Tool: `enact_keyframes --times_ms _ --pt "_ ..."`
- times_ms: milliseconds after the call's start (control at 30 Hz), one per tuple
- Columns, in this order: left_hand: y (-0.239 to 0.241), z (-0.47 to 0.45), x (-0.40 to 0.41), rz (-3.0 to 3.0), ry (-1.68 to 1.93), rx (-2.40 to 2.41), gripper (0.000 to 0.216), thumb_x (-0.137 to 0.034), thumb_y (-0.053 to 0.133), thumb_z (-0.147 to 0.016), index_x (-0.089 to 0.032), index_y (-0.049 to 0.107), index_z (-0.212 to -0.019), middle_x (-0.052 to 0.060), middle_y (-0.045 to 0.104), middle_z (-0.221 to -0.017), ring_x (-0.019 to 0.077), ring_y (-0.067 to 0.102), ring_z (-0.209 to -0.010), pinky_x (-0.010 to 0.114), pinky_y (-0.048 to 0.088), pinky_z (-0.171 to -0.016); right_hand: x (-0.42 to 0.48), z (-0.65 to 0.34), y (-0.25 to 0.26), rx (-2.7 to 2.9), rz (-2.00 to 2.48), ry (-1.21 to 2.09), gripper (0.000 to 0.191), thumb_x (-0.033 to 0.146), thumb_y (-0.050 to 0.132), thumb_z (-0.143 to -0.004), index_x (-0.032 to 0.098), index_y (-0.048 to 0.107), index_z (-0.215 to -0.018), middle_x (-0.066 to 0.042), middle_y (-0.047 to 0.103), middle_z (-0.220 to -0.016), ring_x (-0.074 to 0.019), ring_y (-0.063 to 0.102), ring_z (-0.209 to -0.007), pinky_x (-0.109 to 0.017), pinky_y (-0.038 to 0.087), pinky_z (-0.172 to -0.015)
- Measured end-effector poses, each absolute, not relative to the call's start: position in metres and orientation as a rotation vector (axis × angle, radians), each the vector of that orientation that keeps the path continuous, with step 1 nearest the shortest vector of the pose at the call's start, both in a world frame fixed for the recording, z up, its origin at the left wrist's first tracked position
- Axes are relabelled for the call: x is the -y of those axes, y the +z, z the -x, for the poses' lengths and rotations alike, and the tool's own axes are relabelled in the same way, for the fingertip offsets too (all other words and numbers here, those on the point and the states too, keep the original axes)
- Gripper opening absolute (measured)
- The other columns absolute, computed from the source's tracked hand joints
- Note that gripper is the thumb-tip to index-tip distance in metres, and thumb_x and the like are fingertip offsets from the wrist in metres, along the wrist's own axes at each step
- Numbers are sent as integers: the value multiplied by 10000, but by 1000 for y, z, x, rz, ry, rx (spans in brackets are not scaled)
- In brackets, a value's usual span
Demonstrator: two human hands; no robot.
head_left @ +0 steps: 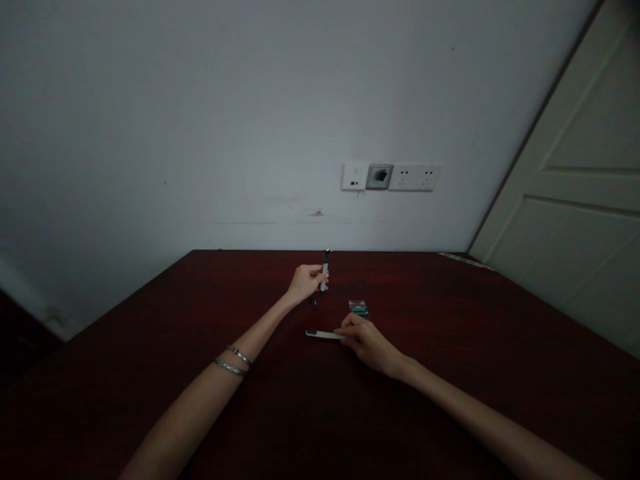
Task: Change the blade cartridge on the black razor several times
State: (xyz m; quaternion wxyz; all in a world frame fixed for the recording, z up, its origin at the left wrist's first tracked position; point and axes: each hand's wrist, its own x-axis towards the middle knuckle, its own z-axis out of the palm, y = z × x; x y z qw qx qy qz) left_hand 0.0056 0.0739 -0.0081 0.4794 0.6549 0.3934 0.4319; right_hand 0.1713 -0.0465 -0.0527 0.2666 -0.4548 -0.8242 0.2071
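My left hand [304,283] is closed around a slim white-and-black tool [325,272], held upright, with a small shiny head on top like a razor's. Below that hand a small dark object [313,303] shows on the table; its kind is hard to make out. Nearer to me, my right hand [367,341] pinches one end of a slim white handle [324,335] with a dark tip pointing left. Just beyond the right hand lies a small clear case [358,307] with green in it.
The dark red wooden table [260,413] reaches back to a pale wall [250,120] with sockets and switches [413,177]. A flat thin strip [465,261] lies at the table's far right corner. To the right stands a white panelled door [575,200].
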Motion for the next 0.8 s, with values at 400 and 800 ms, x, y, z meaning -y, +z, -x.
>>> enact_keyframes --times_ms 400,800 --pt "-16 -8 -76 -1595 1021 -947 49 -125 586 -750 -87 613 -766 25 631 -635 109 617 -493 189 481 -473 38 -182 -37 2241 1117 584 269 197 570 -784 208 669 -1033 -64 560 -921 -155 539 -842 -283 440 -771" --pt "-21 -8 -75 -1596 955 -877 78 -172 610 -740 -96 596 -743 26 631 -644 107 618 -510 195 475 -504 -24 -231 -18 2364 1308 369 143 207 578 -757 174 716 -774 -56 610 -817 -149 568 -738 -240 419 -675"
